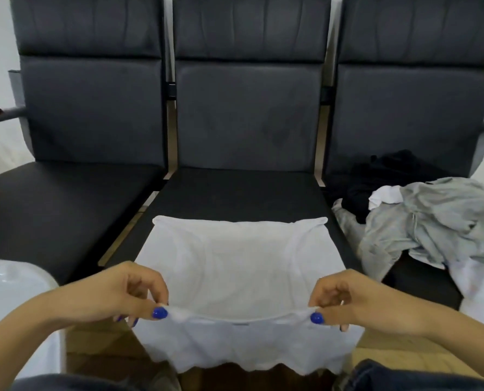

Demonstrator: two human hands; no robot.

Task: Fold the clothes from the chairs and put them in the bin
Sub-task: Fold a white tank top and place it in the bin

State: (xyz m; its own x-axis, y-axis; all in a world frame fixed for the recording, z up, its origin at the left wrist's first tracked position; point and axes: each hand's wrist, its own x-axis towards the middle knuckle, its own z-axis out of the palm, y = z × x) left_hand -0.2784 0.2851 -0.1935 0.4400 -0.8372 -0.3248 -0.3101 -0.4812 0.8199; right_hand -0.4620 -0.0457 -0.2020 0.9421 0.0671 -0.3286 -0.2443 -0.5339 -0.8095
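A white garment (235, 258) lies spread on the middle chair's seat (235, 190), its near part hanging over the front edge. My left hand (127, 292) pinches its left side and my right hand (348, 300) pinches its right side, stretching a fold taut between them. On the right chair a pile of clothes holds a grey garment (438, 221), a black one (376, 176) and a bit of white cloth (384, 196). The white bin (12, 289) stands at the lower left, with only part of it in view.
Three dark padded chairs stand side by side; the left seat (51, 204) has nothing on it. A metal armrest (0, 114) juts out at the far left. My knees in dark trousers (404, 376) show at the bottom edge.
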